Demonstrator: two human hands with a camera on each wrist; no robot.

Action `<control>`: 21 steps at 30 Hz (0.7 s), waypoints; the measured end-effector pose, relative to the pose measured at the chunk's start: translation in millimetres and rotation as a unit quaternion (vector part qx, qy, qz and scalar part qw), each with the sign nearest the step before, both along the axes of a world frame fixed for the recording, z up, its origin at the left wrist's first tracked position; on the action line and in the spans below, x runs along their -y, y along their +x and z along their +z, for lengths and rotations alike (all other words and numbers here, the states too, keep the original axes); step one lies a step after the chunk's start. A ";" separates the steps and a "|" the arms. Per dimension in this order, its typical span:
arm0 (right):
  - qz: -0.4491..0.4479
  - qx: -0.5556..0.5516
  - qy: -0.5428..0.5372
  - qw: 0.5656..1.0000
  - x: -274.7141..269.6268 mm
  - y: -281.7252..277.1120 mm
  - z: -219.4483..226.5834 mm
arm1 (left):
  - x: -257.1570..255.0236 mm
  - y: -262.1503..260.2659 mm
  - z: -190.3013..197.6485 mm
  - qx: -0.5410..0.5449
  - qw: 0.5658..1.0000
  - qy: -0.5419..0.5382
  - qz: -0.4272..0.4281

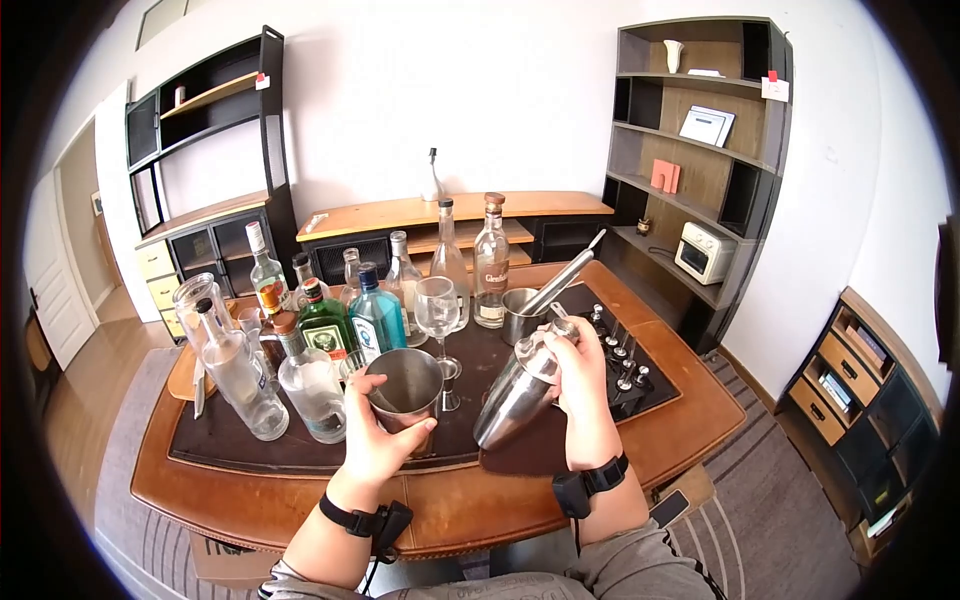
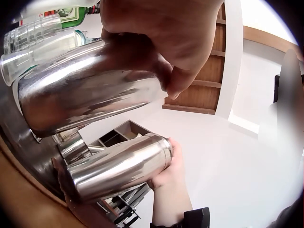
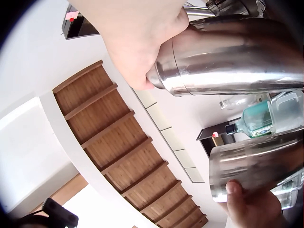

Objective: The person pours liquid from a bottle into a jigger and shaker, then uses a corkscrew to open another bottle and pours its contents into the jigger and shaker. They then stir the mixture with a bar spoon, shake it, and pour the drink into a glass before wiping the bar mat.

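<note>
Fingers clamped, my left hand (image 1: pixel 375 438) holds the open, silvery steel tumbler (image 1: pixel 409 388), my right hand (image 1: pixel 579 368) the tall, silvery steel shaker (image 1: pixel 514 396), near the brown desk's (image 1: pixel 470 508) front edge; keeping them apart should prevent knocks.

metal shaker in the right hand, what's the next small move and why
Perhaps ease the shaker over the metal cup: the left hand holds that cup mouth up, and the right hand grips the shaker by its upper end, tilted close beside it.

A white toaster oven (image 1: pixel 704 252) stands on the tall shelving unit (image 1: pixel 705 178).
</note>
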State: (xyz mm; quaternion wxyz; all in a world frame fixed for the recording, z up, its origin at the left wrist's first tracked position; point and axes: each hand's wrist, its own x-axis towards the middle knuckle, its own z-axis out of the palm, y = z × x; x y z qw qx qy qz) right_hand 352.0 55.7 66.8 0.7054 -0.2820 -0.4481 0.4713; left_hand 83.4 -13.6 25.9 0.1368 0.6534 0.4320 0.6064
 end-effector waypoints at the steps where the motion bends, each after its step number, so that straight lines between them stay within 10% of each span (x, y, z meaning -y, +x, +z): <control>1: 0.009 0.001 -0.005 1.000 1.8 -0.1 1.1 | -3.8 -0.3 -5.5 0.023 0.999 -0.022 -0.004; 15: 0.121 0.014 0.027 0.992 16.2 -9.6 2.8 | -20.8 2.5 -15.1 0.026 0.994 -0.102 0.012; 21: 0.160 0.022 0.036 0.986 36.6 -14.1 14.5 | -6.7 3.8 -0.8 -0.089 0.994 0.027 0.063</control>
